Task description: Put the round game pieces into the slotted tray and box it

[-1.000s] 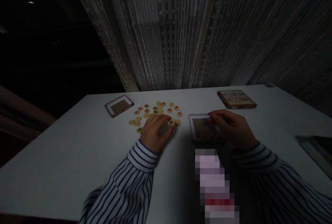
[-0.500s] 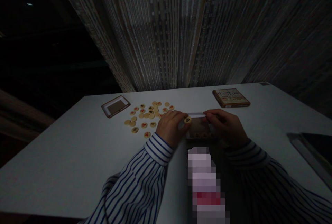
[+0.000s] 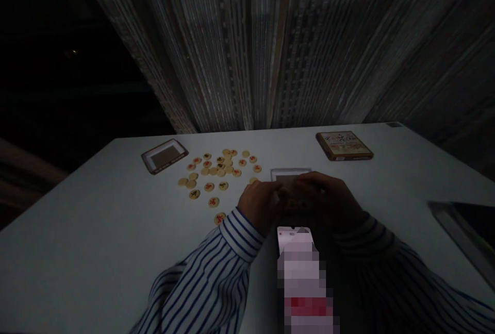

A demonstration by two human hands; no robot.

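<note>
My left hand (image 3: 260,204) is over the left side of a small open box (image 3: 274,172), its fingers curled inward. Whatever sits between its fingertips is lost in shadow. From the other side my right hand (image 3: 329,196) reaches over the same box with bent fingers, close to the left fingertips; its grip is too dark to make out. Several round Chinese chess pieces (image 3: 297,204) show dimly along the box's near side. Left of my hands, many more wooden chess pieces (image 3: 220,172) lie scattered, some with red or black characters up, others blank side up.
At the back left lies an open box lid or tray (image 3: 165,156). A closed brown printed box (image 3: 344,146) rests at the back right. A lit phone (image 3: 286,233), mostly pixelated, is in front of my hands. A dark flat object (image 3: 469,226) is at the right edge.
Both hands have moved inward and closer together over the box. The black-marked chess piece that showed in my left fingers is no longer visible there. The view has shifted slightly.
</note>
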